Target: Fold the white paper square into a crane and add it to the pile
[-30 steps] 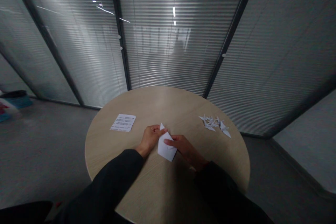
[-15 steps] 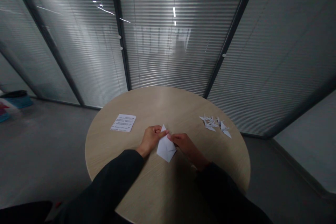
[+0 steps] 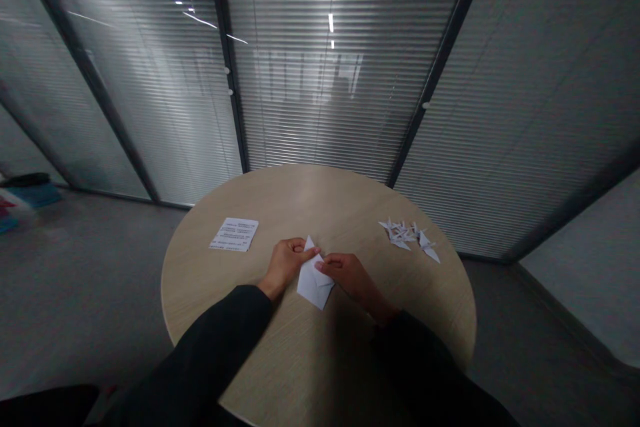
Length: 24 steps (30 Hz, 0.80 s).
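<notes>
A white folded sheet of paper [image 3: 313, 290] lies between my hands near the middle of the round table, its narrow tip pointing away from me. My left hand [image 3: 286, 263] pinches its upper left edge, thumb on top and fingers curled behind. From the other side, my right hand [image 3: 346, 272] grips a flap along the right edge with thumb and forefinger. Parts of the paper are hidden under the fingertips. To the right sits a small cluster of folded paper cranes [image 3: 400, 233]. On the left is a stack of square printed paper [image 3: 234, 235].
The light wooden round table [image 3: 310, 193] stands close to a glass partition with blinds [image 3: 320, 127]. A blue bin with a black liner [image 3: 34, 188] is on the floor at far left. A dark object [image 3: 50, 405] shows at the lower left.
My right thumb has shifted slightly left and down on the paper, over the flap. My left hand keeps nearly the same hold. The cranes and printed stack stay in place.
</notes>
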Each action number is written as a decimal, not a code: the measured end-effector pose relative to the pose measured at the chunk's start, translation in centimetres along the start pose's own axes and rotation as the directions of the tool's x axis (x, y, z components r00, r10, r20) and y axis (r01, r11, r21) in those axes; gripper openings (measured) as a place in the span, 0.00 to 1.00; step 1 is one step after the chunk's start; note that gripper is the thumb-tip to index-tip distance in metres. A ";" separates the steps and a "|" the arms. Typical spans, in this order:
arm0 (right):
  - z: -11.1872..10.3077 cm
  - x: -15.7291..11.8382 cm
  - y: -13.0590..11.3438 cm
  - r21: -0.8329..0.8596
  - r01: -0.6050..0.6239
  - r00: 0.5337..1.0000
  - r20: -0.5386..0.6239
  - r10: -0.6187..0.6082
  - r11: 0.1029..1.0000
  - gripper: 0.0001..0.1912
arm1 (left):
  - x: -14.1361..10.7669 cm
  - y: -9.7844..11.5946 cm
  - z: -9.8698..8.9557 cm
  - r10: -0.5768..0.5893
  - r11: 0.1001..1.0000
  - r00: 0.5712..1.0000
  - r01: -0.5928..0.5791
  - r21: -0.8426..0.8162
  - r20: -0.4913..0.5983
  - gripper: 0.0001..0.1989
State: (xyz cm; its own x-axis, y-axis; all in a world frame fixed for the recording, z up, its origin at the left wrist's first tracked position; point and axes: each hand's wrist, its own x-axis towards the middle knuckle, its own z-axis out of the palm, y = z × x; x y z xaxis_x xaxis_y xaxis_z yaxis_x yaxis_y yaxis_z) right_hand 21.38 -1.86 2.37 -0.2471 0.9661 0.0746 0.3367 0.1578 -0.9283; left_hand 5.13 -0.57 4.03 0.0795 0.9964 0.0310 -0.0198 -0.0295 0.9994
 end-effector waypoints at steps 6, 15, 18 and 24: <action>-0.2 0.0 0.1 0.081 -0.002 1.000 0.030 -0.001 0.997 0.17 | 0.2 0.0 -0.4 0.002 1.000 0.999 -0.003 0.020 0.038 0.26; -0.3 -0.2 -0.4 0.094 0.000 1.000 0.023 -0.002 0.996 0.17 | -0.1 -0.1 -0.4 -0.042 0.998 0.998 0.045 -0.053 0.046 0.23; -0.2 -0.2 -0.3 0.140 -0.005 1.000 0.022 0.002 0.990 0.17 | -0.4 0.1 -0.1 -0.065 0.988 0.997 0.070 -0.136 0.037 0.22; 0.0 -0.2 -0.1 0.162 -0.033 0.999 0.030 0.029 0.986 0.18 | -0.7 0.4 0.3 -0.067 0.979 0.998 0.062 -0.196 -0.017 0.20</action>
State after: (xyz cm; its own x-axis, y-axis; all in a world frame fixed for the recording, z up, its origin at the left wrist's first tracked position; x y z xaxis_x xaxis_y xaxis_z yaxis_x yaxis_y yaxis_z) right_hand 21.39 -2.11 2.48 -0.2649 0.9636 0.0367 0.1931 0.0903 -0.9770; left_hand 5.38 -1.26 4.39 0.0634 0.9973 -0.0363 -0.2093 0.0489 0.9766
